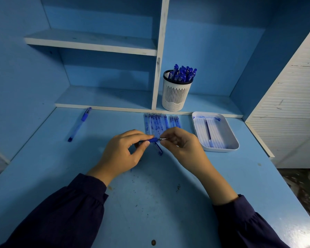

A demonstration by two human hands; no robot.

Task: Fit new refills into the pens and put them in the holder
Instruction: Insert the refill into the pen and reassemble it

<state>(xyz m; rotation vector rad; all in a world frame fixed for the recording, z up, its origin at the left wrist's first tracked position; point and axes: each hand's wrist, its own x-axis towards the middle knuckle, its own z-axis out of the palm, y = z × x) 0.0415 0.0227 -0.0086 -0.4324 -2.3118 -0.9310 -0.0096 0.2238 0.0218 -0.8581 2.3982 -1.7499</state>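
My left hand (123, 151) grips a blue pen (153, 140) by its barrel, held level above the desk. My right hand (182, 144) pinches the pen's metal tip end. A blue pen cap (158, 149) lies on the desk just below the hands. Behind them a row of several blue refills (156, 123) lies flat. The white slotted holder (175, 93) stands on the low shelf at the back and is full of several blue pens (183, 73). One capped blue pen (80, 124) lies alone at the left.
A white tray (230, 145) at the right holds several clear tubes and one blue refill. White shelf boards (89, 42) and an upright divider (158, 68) rise behind the blue desk (150, 194). A white ribbed panel (290, 104) stands at the right.
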